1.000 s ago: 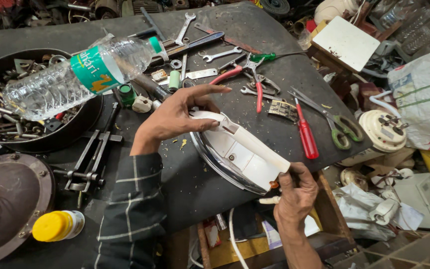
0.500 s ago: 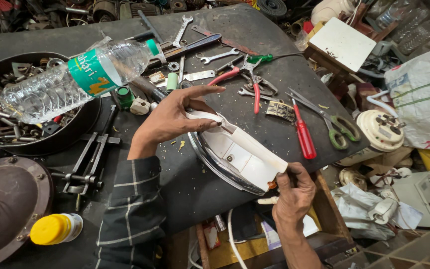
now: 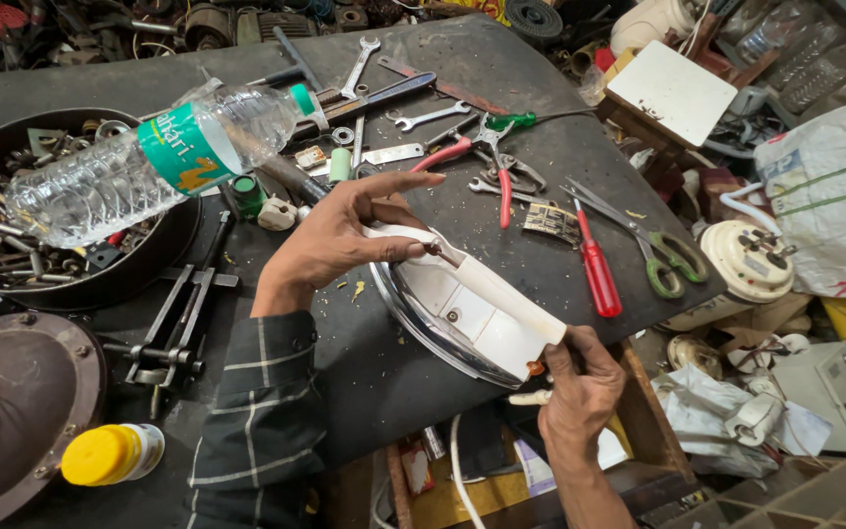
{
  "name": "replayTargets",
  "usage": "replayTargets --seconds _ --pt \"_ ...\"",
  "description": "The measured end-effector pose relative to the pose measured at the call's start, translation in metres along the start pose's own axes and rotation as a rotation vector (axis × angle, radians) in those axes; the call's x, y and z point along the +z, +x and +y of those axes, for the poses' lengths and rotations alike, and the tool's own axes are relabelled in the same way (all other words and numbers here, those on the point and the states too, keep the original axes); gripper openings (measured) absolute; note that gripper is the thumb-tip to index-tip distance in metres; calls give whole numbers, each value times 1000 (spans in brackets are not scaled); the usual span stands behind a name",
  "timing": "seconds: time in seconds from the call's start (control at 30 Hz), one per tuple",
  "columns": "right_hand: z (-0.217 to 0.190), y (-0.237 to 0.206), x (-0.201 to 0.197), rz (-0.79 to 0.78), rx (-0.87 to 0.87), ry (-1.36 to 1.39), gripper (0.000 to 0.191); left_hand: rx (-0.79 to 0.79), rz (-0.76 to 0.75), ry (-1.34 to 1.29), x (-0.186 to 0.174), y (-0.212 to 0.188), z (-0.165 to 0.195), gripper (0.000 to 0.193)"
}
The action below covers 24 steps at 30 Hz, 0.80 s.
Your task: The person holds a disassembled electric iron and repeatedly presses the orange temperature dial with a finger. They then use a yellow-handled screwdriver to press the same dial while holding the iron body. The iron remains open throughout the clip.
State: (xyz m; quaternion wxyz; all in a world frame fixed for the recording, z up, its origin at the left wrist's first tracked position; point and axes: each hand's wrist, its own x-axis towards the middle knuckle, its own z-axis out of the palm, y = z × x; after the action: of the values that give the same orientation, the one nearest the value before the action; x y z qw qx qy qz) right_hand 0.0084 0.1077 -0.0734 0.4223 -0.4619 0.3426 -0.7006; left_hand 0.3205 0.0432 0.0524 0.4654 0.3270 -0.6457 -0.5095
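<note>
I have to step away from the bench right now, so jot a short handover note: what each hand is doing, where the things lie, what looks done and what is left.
Left hand: fingers spread, steadying the front end of the white iron, which lies on the dark table.
Right hand: gripping the iron's rear end, by the cord entry.
Nearby: red screwdriver, scissors and red-handled pliers lie to the right and behind; a plastic water bottle rests on a black pan of bolts.
Done: the iron's white body is still on its metal base.
Left: cannot tell which screws are out.
</note>
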Motion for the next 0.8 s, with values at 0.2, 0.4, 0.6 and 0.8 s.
replayTargets --seconds 0.2,0.4,0.6,0.8 --pt "-2 -2 3 17 -16 -46 25 -3 23 -33 1 -1 -2 75" --pt "0 -2 2 18 -2 -10 24 -20 20 2 -1 -2 -4 76" --pt "1 0 -2 -15 11 6 23 -32 -2 -28 -3 -2 -5 78" --pt "3 0 -5 -33 15 26 23 -89 -15 -2 -3 -3 -1 79"
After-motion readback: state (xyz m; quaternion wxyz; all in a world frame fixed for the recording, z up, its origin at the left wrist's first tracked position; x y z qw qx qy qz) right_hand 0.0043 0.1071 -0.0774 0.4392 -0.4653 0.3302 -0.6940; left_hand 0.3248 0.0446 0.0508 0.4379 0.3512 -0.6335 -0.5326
